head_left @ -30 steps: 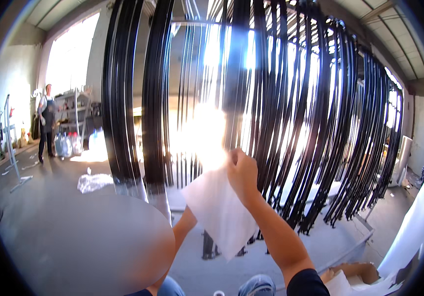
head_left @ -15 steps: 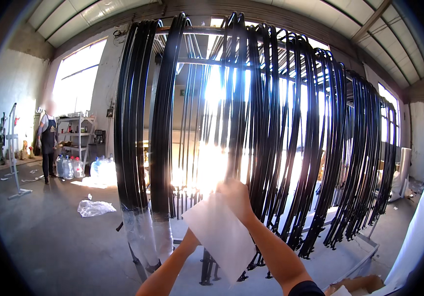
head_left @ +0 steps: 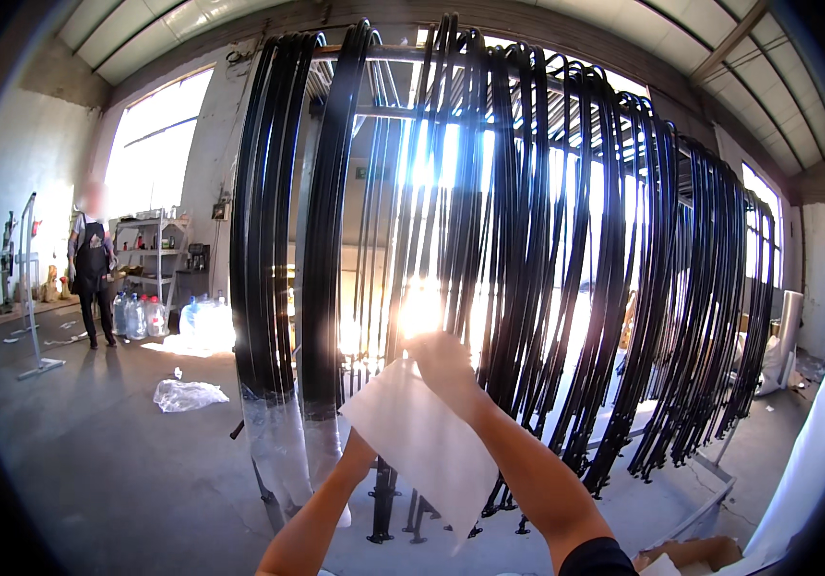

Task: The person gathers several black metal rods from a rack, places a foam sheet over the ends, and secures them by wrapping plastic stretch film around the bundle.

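A white sheet (head_left: 424, 437), thin and slightly see-through, hangs slanted in front of a bundle of black tubes (head_left: 385, 504) whose lower ends show beneath it. My right hand (head_left: 443, 365) is closed at the sheet's upper edge, against the tubes; strong glare washes out the fingertips. My left hand (head_left: 358, 457) is low at the sheet's left edge, its fingers hidden behind the sheet. Just left, two other bundles hang with clear plastic sleeves (head_left: 278, 437) around their lower ends.
Many bent black tubes (head_left: 580, 259) hang from a metal rack (head_left: 398, 56) across the view. At left stand a person in a dark apron (head_left: 94, 259), shelves (head_left: 155, 252) and large bottles (head_left: 134, 317). Crumpled plastic (head_left: 189, 395) lies on the floor. An open carton (head_left: 695, 555) sits lower right.
My right hand and the sheet's upper part have shifted a little left and up. The sheet spreads wider below. The view has shifted slightly, and the person at left has changed stance.
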